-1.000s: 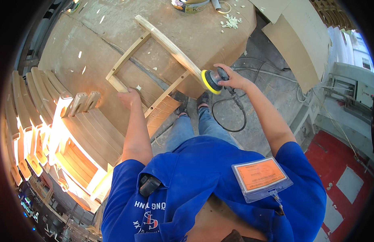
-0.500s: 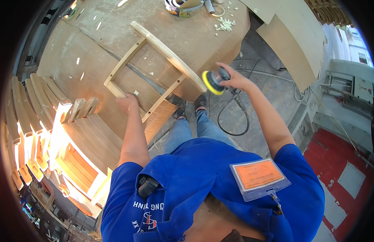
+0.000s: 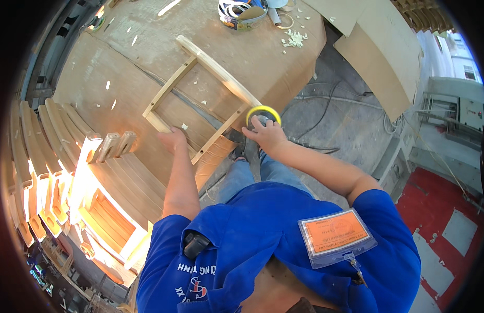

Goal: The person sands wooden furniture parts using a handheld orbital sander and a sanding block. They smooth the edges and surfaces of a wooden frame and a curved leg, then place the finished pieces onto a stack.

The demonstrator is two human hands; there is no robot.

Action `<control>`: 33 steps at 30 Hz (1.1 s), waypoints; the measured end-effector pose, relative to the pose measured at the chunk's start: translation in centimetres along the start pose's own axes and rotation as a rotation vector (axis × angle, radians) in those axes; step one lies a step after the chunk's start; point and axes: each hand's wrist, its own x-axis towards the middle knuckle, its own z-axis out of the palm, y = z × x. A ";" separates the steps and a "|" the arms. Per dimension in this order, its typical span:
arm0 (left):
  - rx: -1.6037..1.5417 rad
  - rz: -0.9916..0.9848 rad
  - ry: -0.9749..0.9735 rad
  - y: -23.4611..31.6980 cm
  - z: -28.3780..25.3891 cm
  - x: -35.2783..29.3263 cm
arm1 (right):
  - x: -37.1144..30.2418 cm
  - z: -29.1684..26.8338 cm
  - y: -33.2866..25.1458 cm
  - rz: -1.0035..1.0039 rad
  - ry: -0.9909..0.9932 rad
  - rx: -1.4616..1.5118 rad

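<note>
A pale wooden frame (image 3: 200, 86), made of two long rails joined by crosspieces, lies flat on a brown workbench (image 3: 96, 68). My left hand (image 3: 173, 140) presses on the near end of the frame. My right hand (image 3: 267, 133) grips a round sander with a yellow pad (image 3: 263, 113), set against the frame's right rail end at the bench edge. The sander's black cable (image 3: 315, 122) trails over the floor behind it.
Stacks of similar pale wooden parts (image 3: 59, 172) stand at the left beside the bench. A round tin with bits in it (image 3: 242, 13) sits at the far bench edge. Cardboard sheets (image 3: 383, 62) lean at the right. The floor at the lower right is red (image 3: 440, 224).
My right hand has carried the sander to the left along the rail's end. My left hand stays on the frame.
</note>
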 end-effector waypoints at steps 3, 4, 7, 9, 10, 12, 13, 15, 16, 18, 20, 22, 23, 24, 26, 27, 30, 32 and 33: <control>-0.001 -0.026 -0.032 0.1 -0.2 0.0 | 1.2 -0.7 2.2 0.007 0.014 -0.023; 0.000 -0.030 -0.049 0.1 -0.4 -0.1 | 1.6 -0.8 3.2 0.016 0.068 0.072; -0.015 -0.037 -0.039 0.2 -0.7 -0.1 | 3.0 -0.7 6.7 0.079 0.049 0.336; -0.033 -0.045 -0.035 0.2 -0.7 -0.1 | 4.0 -0.1 8.9 0.069 0.091 0.537; -0.039 -0.052 -0.048 0.1 -0.7 -0.1 | 4.4 0.3 9.9 0.093 0.075 0.611; -0.037 -0.058 -0.057 0.0 -0.6 -0.1 | 5.2 1.3 11.8 0.076 0.122 0.783; -0.027 -0.058 -0.054 0.0 -0.5 -0.1 | 5.6 1.7 12.6 0.097 0.074 0.809; -0.028 -0.060 -0.062 -0.1 -0.4 -0.1 | 6.0 2.5 14.0 0.055 0.107 0.807; -0.039 -0.064 -0.076 -0.1 -0.4 0.0 | 6.1 2.7 14.5 0.103 0.076 0.788; -0.053 -0.070 -0.096 0.0 -0.5 0.0 | 6.0 2.8 15.0 0.283 0.106 0.765; -0.047 -0.086 -0.113 0.0 -0.5 0.0 | 5.5 2.4 14.8 0.443 0.148 0.727; -0.044 -0.098 -0.121 0.0 -0.7 0.0 | 4.8 1.8 13.9 0.519 0.235 0.683; -0.043 -0.103 -0.126 0.1 -0.7 -0.1 | 4.5 1.5 13.3 0.467 0.279 0.707; -0.052 -0.097 -0.132 0.2 -0.7 -0.1 | 4.3 1.2 12.7 0.363 0.335 0.694; -0.048 -0.095 -0.127 0.2 -0.9 -0.1 | 4.2 0.6 11.6 0.222 0.289 0.797; -0.052 -0.069 -0.126 0.2 -0.9 -0.1 | 4.4 0.4 11.3 0.157 0.236 0.797; -0.037 -0.035 -0.085 0.0 -0.8 0.2 | 5.7 0.1 11.2 0.113 0.157 0.763; 0.002 -0.030 -0.037 -0.4 -0.2 0.2 | 7.0 0.0 12.1 0.119 0.134 0.750; -0.023 -0.038 -0.043 -0.7 0.1 0.4 | 7.7 -0.1 12.7 0.133 0.137 0.743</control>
